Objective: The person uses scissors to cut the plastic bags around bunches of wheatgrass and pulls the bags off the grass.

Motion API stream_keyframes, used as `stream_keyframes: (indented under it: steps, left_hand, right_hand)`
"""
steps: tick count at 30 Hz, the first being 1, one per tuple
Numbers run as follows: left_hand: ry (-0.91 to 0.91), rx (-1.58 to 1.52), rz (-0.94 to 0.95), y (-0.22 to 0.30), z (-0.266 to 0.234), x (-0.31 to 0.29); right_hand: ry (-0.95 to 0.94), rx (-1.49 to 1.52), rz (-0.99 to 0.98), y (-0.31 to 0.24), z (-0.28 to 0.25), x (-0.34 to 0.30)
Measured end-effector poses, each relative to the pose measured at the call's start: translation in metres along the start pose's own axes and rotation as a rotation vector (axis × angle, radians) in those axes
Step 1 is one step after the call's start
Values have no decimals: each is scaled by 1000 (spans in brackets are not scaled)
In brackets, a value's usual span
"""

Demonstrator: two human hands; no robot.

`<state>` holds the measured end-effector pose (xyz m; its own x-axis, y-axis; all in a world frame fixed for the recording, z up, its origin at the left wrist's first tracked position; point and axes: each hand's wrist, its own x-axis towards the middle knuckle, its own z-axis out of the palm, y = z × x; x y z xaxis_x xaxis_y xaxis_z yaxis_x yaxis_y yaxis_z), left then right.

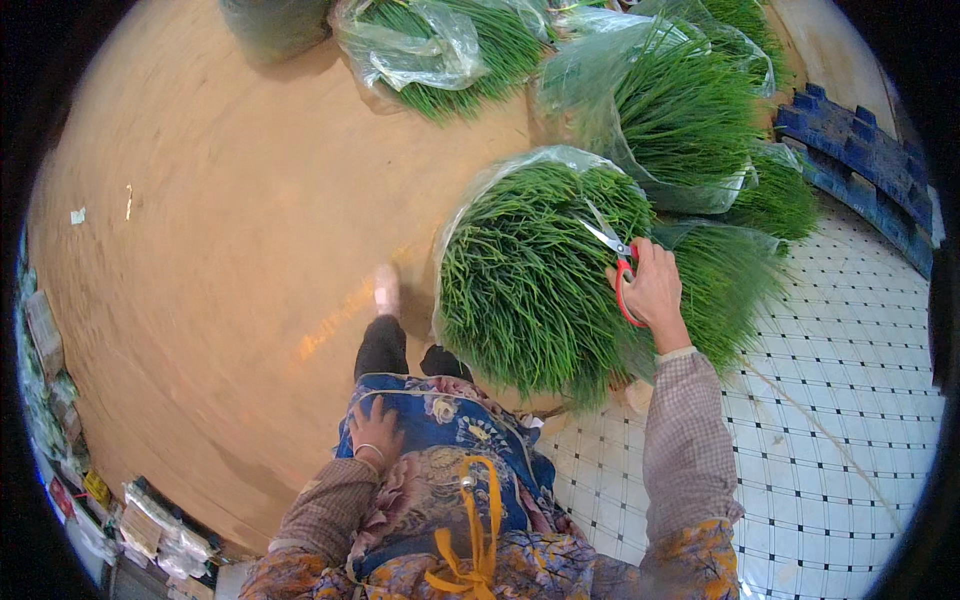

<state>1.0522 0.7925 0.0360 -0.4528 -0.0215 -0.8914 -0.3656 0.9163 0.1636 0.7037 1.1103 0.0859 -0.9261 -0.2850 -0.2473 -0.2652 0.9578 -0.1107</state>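
My right hand (pixel 655 290) grips a pair of scissors (pixel 624 270) by its red handles. The scissors' blades are parted and point up and left over a large bundle of green chives (pixel 535 280). A clear plastic bag (pixel 480 188) wraps this bundle, with the cut-looking ends of the leaves spread toward me. My left hand (pixel 377 432) rests on my blue flowered apron (pixel 490 430), its fingers spread and nothing in it.
More bagged bundles of chives (pixel 680 120) crowd the far right, and another bag (pixel 450 50) lies at the top. A blue plastic pallet (pixel 860 160) stands at the right, beside white dotted tiling (pixel 840 370). Brown floor (pixel 230 280) stretches left, with boxes and packages (pixel 150 530) along its edge.
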Motion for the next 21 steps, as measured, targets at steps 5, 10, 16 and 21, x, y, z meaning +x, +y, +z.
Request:
stream_keyframes:
  steps: [5,10,16,21]
  left_hand:
    - [0,-51,47,-13,26,-10]
    - [-70,-46,1,-11,32,-19]
    - [-109,-96,-26,-14,26,-23]
    - [-91,-103,19,-17,31,-18]
  right_hand:
    - [2,55,49,-31,14,27]
    - [-3,218,75,-41,13,30]
    - [-16,-9,-228,-45,-12,6]
    - [-77,-80,-292,-88,-9,35]
